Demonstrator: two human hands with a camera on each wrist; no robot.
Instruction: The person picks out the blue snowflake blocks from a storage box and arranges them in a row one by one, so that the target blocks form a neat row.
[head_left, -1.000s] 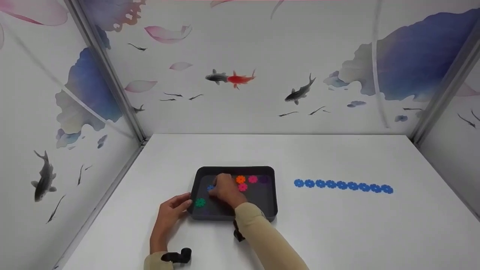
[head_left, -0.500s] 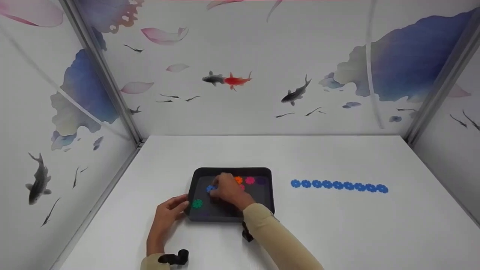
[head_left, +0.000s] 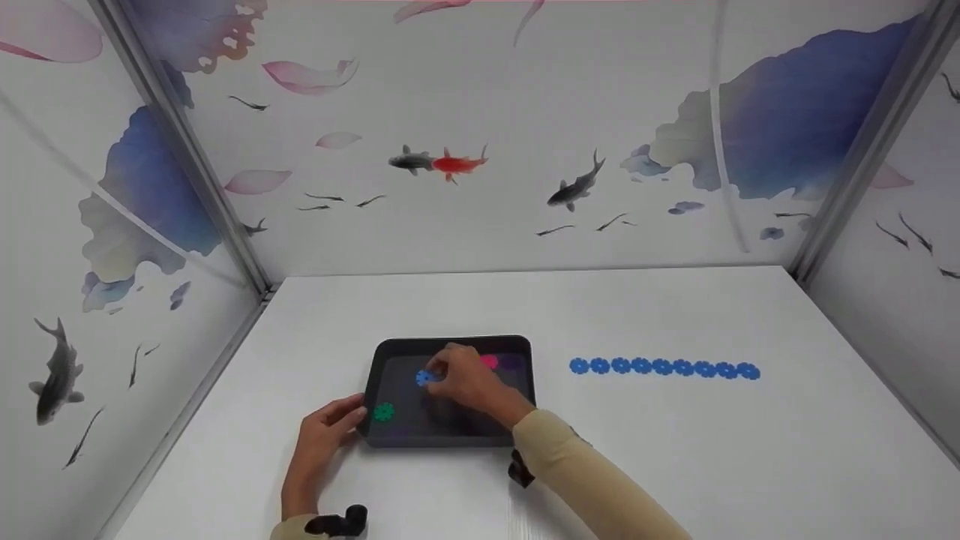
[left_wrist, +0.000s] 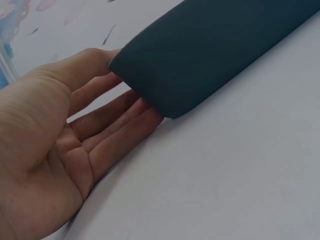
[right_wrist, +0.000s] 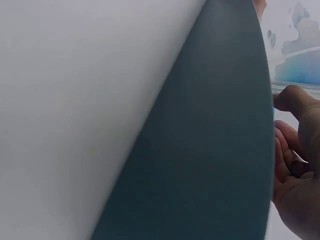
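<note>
1 tray (head_left: 373, 365); 9 blue discs (head_left: 663, 367) in row; right hand (head_left: 469, 382) pinches 1.

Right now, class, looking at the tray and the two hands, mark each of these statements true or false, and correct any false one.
1. The right hand pinches a blue flower piece inside the dark tray. True.
2. The left hand rests flat in the middle of the tray. False: its fingers touch the tray's outer near-left corner.
3. A row of blue flower pieces lies on the white table to the right of the tray. True.
4. The green flower piece lies on the table outside the tray. False: it lies inside the tray, near its left wall.
5. The row on the table mixes several colours. False: all are blue.
</note>
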